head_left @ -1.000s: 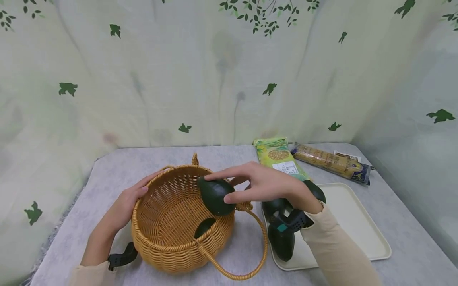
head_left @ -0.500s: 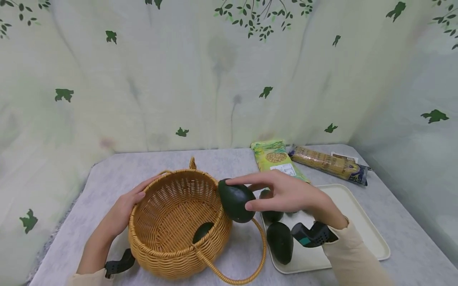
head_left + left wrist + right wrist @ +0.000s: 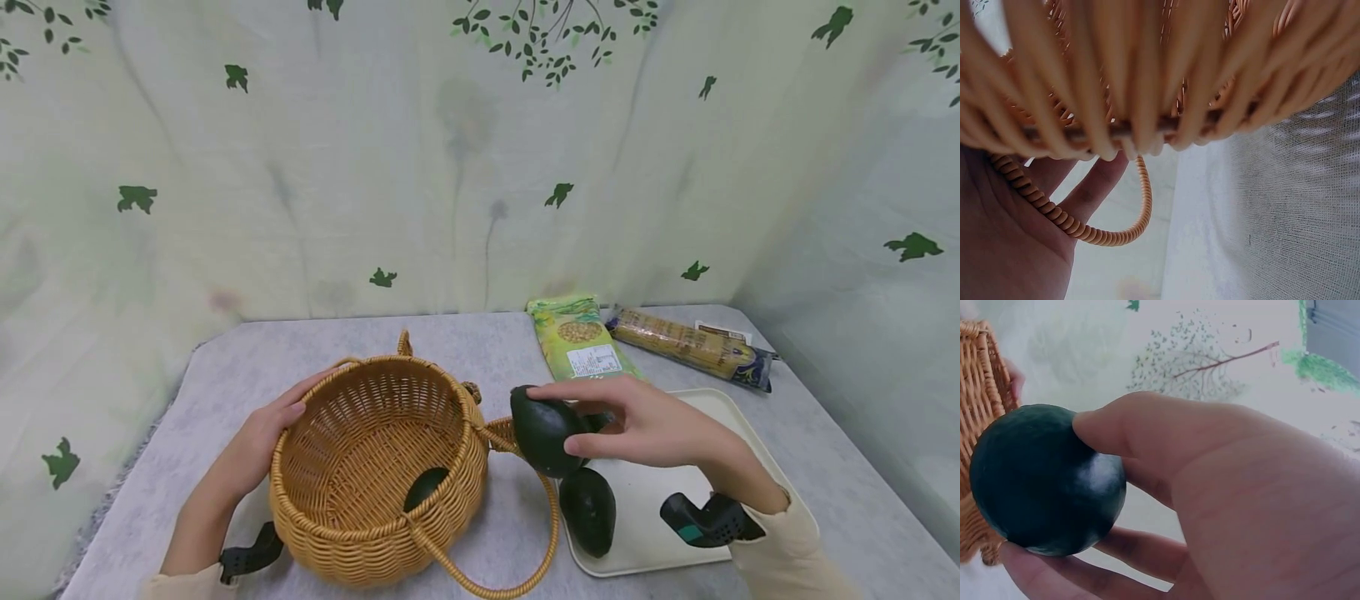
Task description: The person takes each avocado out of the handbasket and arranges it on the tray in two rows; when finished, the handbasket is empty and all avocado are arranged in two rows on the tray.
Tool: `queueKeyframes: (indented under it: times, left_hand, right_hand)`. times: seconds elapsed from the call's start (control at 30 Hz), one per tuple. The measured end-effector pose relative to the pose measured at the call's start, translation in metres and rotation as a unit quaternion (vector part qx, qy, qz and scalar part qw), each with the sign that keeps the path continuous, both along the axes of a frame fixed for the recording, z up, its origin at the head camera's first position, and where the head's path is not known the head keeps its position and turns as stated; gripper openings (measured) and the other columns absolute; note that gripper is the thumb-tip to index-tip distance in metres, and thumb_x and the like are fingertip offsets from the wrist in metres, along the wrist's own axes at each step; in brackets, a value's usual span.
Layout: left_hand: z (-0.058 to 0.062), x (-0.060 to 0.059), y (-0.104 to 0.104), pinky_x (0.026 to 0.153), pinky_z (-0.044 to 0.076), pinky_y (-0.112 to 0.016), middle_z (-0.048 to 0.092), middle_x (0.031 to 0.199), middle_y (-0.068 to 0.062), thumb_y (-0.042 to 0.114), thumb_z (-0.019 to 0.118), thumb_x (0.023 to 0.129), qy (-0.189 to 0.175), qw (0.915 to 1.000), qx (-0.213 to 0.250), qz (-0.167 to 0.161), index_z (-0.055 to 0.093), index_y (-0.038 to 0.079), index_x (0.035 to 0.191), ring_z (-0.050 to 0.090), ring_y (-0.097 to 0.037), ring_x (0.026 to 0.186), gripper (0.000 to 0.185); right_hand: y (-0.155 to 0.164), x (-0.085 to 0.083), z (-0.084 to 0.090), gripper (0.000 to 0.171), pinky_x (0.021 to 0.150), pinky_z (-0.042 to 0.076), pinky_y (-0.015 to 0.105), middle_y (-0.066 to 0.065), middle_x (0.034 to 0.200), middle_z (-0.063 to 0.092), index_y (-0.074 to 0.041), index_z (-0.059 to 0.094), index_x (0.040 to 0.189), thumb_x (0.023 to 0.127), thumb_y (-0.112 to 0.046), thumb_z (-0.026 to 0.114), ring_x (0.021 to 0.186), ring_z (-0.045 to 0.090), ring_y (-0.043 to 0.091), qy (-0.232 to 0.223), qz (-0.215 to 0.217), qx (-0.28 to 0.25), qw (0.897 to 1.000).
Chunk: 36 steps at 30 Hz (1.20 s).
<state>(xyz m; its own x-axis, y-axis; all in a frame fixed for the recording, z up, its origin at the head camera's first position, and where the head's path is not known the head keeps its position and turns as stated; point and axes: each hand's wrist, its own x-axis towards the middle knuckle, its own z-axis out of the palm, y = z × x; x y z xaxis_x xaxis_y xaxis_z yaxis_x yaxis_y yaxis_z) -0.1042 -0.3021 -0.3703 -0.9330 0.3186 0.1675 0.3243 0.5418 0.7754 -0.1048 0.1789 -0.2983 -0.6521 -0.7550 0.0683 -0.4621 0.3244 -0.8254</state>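
Note:
My right hand (image 3: 630, 421) grips a dark green avocado (image 3: 542, 429) (image 3: 1047, 479) in the air between the wicker basket (image 3: 375, 467) and the cream tray (image 3: 720, 467). A second avocado (image 3: 587, 508) lies on the tray's near left corner, and a third (image 3: 424, 487) sits inside the basket. My left hand (image 3: 258, 433) rests against the basket's left outer wall (image 3: 1147, 75), with the fingers straight along the weave. The basket's handle (image 3: 525, 533) is folded down toward the tray.
A green snack bag (image 3: 581, 342) and a long yellow packet (image 3: 686, 346) lie behind the tray. A leaf-print curtain (image 3: 450, 150) closes off the back and sides of the grey table (image 3: 187, 400).
My right hand has carried the avocado from above the basket's rim rightward, to over the tray's left edge. The left hand and the basket have stayed put.

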Motion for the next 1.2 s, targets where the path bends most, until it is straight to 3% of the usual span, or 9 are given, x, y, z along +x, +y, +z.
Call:
queueKeyframes:
  times: [0.13,0.3,0.5,0.77,1.0,1.2]
  left_hand:
    - [0.000,0.000,0.000,0.094,0.047,-0.019,0.047,0.156,-0.014,0.029,0.025,0.115,-0.002,1.0000,0.002,0.000,0.038,0.024,0.161,0.048,0.009,0.127,0.049]
    - [0.001,0.000,0.000,0.093,0.048,-0.021,0.048,0.155,-0.013,0.029,0.025,0.114,-0.003,1.0000,0.000,0.001,0.039,0.022,0.161,0.050,0.007,0.126,0.049]
    - [0.001,-0.001,0.000,0.093,0.049,-0.022,0.047,0.156,-0.011,0.030,0.025,0.115,-0.002,1.0000,-0.004,0.001,0.038,0.023,0.161,0.048,0.009,0.127,0.049]
    - [0.000,-0.001,0.000,0.094,0.049,-0.020,0.047,0.157,-0.012,0.031,0.024,0.115,-0.001,1.0000,-0.005,-0.001,0.038,0.024,0.161,0.047,0.011,0.127,0.049]
    - [0.000,0.000,0.000,0.094,0.048,-0.020,0.047,0.158,-0.011,0.032,0.024,0.115,-0.004,1.0000,-0.003,0.001,0.038,0.025,0.161,0.047,0.011,0.127,0.049]
    - [0.000,0.000,-0.001,0.094,0.048,-0.021,0.047,0.158,-0.012,0.031,0.025,0.115,-0.006,1.0000,-0.003,0.003,0.037,0.024,0.162,0.047,0.010,0.127,0.049]
  right_hand:
    - [0.013,0.005,-0.007,0.055,0.069,0.055,0.030,0.006,0.127,0.070,-0.023,0.051,0.153,0.101,-0.015,0.067,0.092,0.069,0.014,-0.015,-0.009,-0.006,1.000]
    - [0.027,0.013,-0.013,0.056,0.065,0.052,0.029,0.002,0.111,0.075,-0.026,0.049,0.155,0.102,-0.019,0.067,0.088,0.069,0.017,-0.029,-0.042,0.020,0.998]
    - [0.041,0.022,-0.022,0.056,0.078,0.055,0.030,0.009,0.129,0.070,-0.025,0.048,0.155,0.103,-0.020,0.066,0.106,0.071,0.013,-0.050,-0.072,0.018,0.996]
    - [0.064,0.033,-0.040,0.054,0.078,0.058,0.031,0.022,0.147,0.055,-0.022,0.051,0.154,0.102,-0.022,0.067,0.117,0.067,0.007,-0.064,-0.113,0.030,0.991]
    - [0.078,0.036,-0.053,0.054,0.080,0.059,0.034,0.026,0.149,0.052,-0.022,0.050,0.154,0.102,-0.022,0.066,0.122,0.064,0.041,-0.084,-0.134,0.049,0.986]
    - [0.086,0.041,-0.065,0.054,0.079,0.059,0.034,0.030,0.155,0.042,-0.020,0.050,0.154,0.102,-0.023,0.065,0.121,0.062,0.047,-0.115,-0.140,0.053,0.982]
